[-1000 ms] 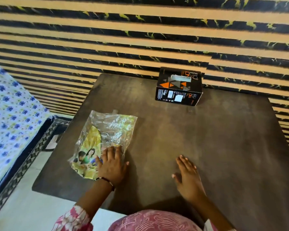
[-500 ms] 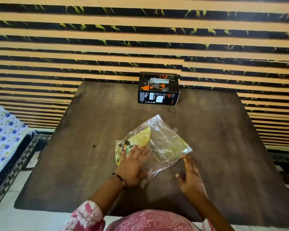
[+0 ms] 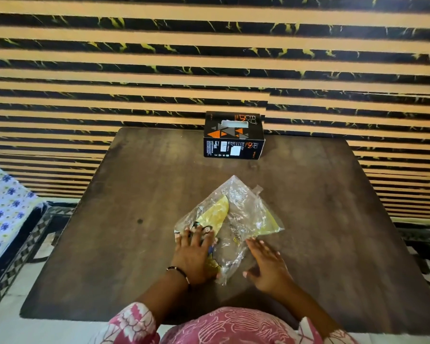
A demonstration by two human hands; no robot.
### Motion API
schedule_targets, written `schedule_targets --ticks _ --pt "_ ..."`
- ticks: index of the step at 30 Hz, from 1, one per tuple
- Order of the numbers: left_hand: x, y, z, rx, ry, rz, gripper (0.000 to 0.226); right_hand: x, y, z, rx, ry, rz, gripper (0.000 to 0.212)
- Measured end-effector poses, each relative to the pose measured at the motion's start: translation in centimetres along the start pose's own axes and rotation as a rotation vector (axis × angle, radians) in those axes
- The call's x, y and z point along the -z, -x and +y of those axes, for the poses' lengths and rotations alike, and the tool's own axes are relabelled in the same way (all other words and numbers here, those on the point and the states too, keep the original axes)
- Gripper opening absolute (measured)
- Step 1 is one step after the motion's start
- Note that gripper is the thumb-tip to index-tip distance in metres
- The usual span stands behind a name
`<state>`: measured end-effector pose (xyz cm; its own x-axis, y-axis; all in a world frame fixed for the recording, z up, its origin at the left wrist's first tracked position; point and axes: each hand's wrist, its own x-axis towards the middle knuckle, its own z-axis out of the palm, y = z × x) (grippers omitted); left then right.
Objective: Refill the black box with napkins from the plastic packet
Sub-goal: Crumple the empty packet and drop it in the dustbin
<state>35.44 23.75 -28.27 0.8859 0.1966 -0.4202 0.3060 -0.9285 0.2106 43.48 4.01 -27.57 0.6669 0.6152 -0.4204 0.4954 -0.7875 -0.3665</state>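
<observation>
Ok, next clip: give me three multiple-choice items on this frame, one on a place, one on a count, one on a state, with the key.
1. Where does the black box stand?
A. at the table's far edge, by the wall
B. beside the wrist
C. on the floor

2. How many hands touch the plastic packet?
A. none
B. one
C. two

3. How is the left hand placed?
A. clenched in a fist
B. flat, fingers spread, on the packet
C. lifted off the table

Key: 1 A, the box sits against the striped wall; 2 C, the right hand meets the packet's edge too; 3 B, its palm presses down.
</observation>
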Motion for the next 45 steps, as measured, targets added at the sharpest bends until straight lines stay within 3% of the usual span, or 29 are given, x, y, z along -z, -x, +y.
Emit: schedule_targets --ticks 4,10,15,19,22,25,28,32,35,38,45 --pt "0.0 -0.7 0.4 -0.049 0.080 0.161 0.064 0.3 -0.6 -0.9 0.019 -0.031 -0.021 0.086" --pt "0.8 -1.4 0.3 -0.115 0.536 0.339 0.021 0.6 -0.7 -1.7 0.038 -0.248 0.061 0.075" --pt "2.7 -0.5 3.0 -0.388 0.746 0.333 0.020 2.3 -0.7 -2.8 0.034 -0.397 0.244 0.056" --pt "4.3 -0.2 4.4 -0.432 0.797 0.357 0.024 3.6 -0.4 -3.2 -0.007 -0.436 0.397 0.029" --pt "4.9 -0.3 4.7 -0.337 0.754 0.561 0.053 4.2 -0.5 -3.0 -0.040 -0.422 0.500 0.023" --pt "5.4 -0.6 4.3 -0.304 0.694 0.525 0.082 4.6 0.1 -3.2 0.012 -0.474 0.497 0.031" --pt "6.0 -0.6 4.2 -0.318 0.751 0.429 0.071 4.6 0.5 -3.4 0.051 -0.486 0.422 0.037" --pt "5.9 -1.0 3.7 -0.258 0.726 0.564 0.027 4.3 0.5 -3.7 0.019 -0.629 0.330 0.054" --pt "5.8 -1.1 3.7 -0.243 0.779 0.607 0.029 4.9 0.6 -4.0 0.015 -0.872 0.357 0.064" --pt "6.2 -0.7 4.1 -0.284 0.814 0.597 0.034 5.8 0.8 -4.2 0.024 -1.065 0.359 0.060" --pt "6.9 0.4 5.4 -0.266 0.888 0.605 0.041 6.7 1.0 -4.7 0.071 -1.068 0.488 0.040"
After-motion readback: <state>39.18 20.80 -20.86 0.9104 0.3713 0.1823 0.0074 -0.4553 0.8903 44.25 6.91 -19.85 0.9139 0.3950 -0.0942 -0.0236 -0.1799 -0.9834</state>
